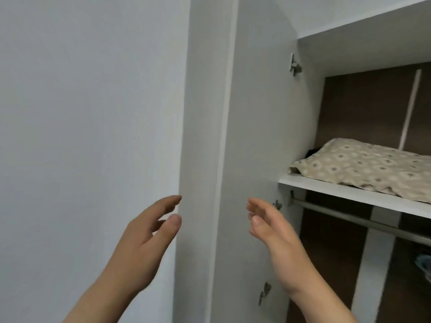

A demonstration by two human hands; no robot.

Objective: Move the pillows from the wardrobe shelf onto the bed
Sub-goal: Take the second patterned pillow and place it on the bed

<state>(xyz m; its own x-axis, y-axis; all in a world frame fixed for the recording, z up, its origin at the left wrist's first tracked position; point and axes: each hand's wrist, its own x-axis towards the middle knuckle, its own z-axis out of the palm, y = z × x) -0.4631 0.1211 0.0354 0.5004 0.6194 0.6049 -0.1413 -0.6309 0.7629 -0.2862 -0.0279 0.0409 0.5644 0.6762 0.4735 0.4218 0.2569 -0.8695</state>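
Pillow [363, 169] in beige fabric with a pale flower-like print lies flat on the white wardrobe shelf [345, 194], at the right of the head view, above a grey metal hanging rail [349, 217]. The left hand [144, 241] and right hand [275, 241] are raised before the open white wardrobe door [256, 136], palms facing each other, fingers loose and nearly straight, grasping nothing, well apart from the pillow.
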